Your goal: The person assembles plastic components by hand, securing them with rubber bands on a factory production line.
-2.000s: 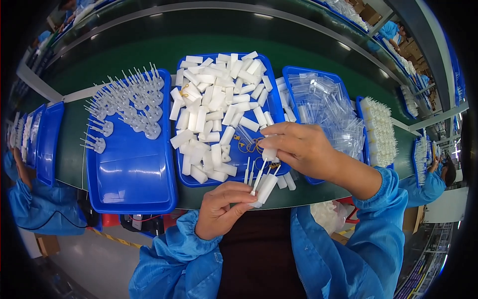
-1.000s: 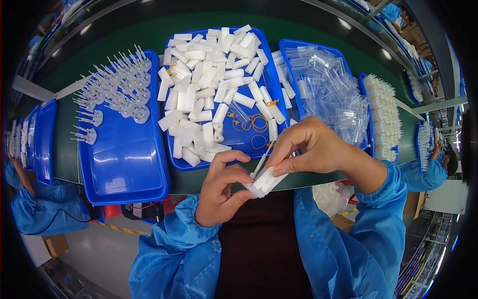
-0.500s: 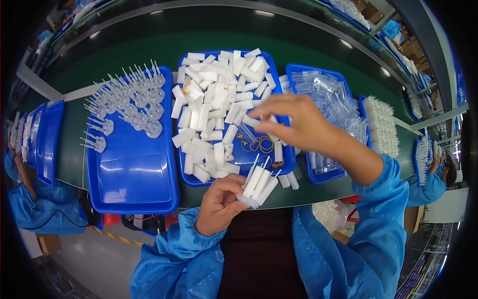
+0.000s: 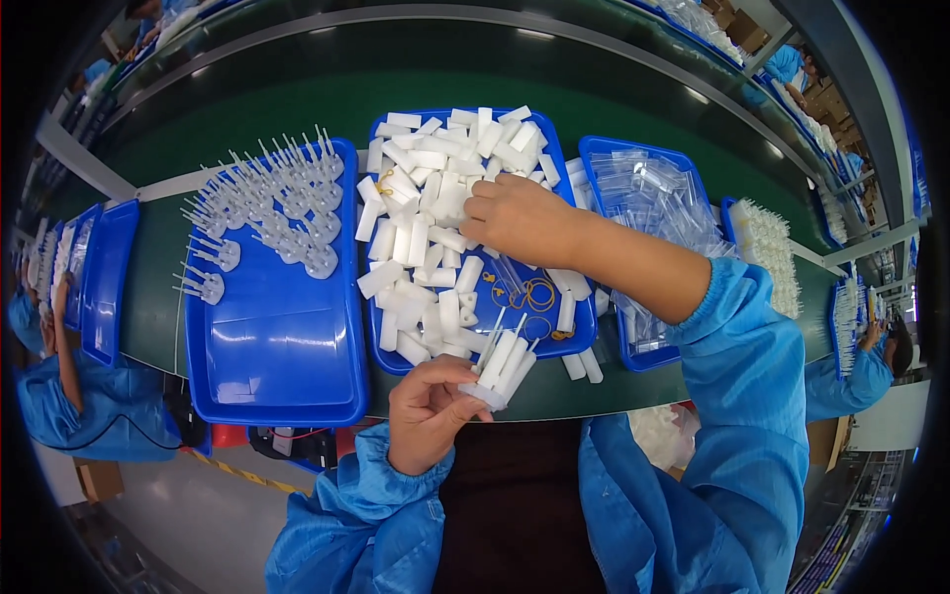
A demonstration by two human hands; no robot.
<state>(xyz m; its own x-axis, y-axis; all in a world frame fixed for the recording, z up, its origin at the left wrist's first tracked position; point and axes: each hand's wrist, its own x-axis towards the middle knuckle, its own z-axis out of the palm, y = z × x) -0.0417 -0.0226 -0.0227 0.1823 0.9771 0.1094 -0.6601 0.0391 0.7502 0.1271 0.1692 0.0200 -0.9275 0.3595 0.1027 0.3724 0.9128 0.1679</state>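
Note:
Near the table's front edge, my left hand pinches a pale pronged base. Several white foam-like blocks stand side by side on its thin prongs, and some prongs stick up bare. My right hand reaches over a heap of similar white blocks in the middle blue tray. Its fingers curl down among the blocks, and the back of the hand hides whatever is under them. Yellow rubber bands lie in the tray just below my right wrist.
The left blue tray carries rows of upright pronged bases. Clear plastic sleeves fill a right tray, beside a stack of white pronged pieces. Behind runs a green conveyor belt. Co-workers in blue sit at left and right.
My right hand has moved left and down, from the tray's right side onto the heap's middle. My left hand still holds the base with its blocks. The whole view has shifted slightly.

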